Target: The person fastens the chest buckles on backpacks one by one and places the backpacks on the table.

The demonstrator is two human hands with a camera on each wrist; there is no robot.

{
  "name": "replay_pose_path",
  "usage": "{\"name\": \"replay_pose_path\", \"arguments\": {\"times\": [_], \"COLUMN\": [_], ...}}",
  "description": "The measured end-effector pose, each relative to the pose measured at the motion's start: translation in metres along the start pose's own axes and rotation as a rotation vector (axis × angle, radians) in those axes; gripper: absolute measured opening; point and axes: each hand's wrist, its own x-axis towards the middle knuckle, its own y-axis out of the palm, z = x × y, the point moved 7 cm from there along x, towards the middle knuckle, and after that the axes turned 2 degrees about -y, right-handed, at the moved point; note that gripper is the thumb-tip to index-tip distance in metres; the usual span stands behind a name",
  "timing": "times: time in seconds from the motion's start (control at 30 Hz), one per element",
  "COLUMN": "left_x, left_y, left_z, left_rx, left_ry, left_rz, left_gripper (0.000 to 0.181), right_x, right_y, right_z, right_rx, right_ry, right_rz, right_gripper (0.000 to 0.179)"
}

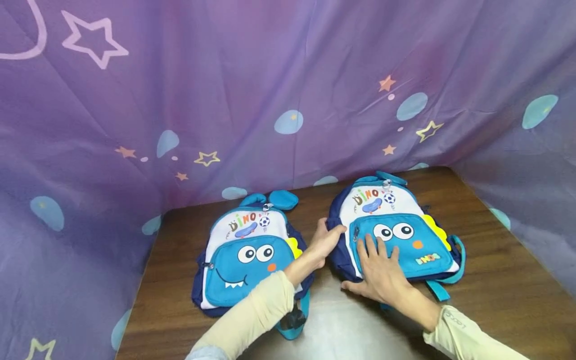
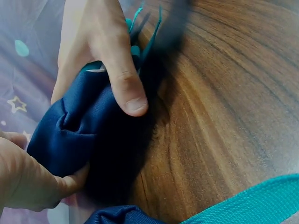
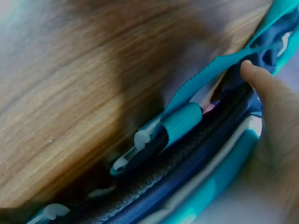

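Observation:
Two blue-and-white dinosaur backpacks lie face up side by side. At the right backpack [image 1: 407,260], my left hand [image 1: 325,242] grips the navy side with the thumb over its edge. In the left wrist view, my left hand [image 2: 32,175] pinches the navy side fabric [image 2: 77,116] between thumb and fingers. My right hand [image 1: 382,272] rests spread on the lower front pocket, its thumb reaching past the bottom edge. The right wrist view shows this right hand [image 3: 278,130] beside the bag's bottom seam and teal straps [image 3: 187,123]. The left backpack [image 1: 245,280] lies partly under my left forearm.
A brown wooden table [image 1: 504,280] bears both bags. Behind and beside it hangs a purple curtain [image 1: 252,100] with stars and ovals. The left backpack's teal strap [image 1: 292,334] trails toward the front, partly behind my left sleeve [image 1: 252,315].

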Motion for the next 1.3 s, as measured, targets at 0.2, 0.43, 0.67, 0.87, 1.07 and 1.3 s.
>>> {"name": "replay_pose_path", "arguments": {"times": [0.2,0.43,0.67,0.87,1.07,1.3], "left_x": [-0.003,-0.004,-0.011,-0.024,-0.032,-0.03], "left_y": [-0.001,0.001,0.0,-0.003,-0.009,-0.006], "left_z": [-0.003,-0.016,-0.033,-0.045,-0.053,-0.061], "left_rx": [-0.045,-0.032,-0.037,-0.018,-0.006,-0.114], "left_ry": [-0.009,0.06,0.143,0.194,0.27,0.424], "left_rz": [0.035,0.09,0.054,0.033,0.011,0.103], "left_gripper": [0.065,0.068,0.066,0.075,0.074,0.06], "right_x": [-0.001,0.0,0.0,-0.002,0.003,0.006], "right_y": [-0.004,-0.011,-0.017,-0.027,-0.039,-0.054], "right_z": [-0.002,-0.008,-0.015,-0.015,-0.015,-0.025], "right_rx": [0.07,0.209,0.409,0.572,0.652,0.773], "right_ry": [0.027,0.062,0.098,0.134,0.106,0.139], "right_rz": [-0.012,-0.004,0.002,0.001,-0.025,-0.023], "right_gripper": [0.109,0.1,0.101,0.102,0.099,0.093]}}
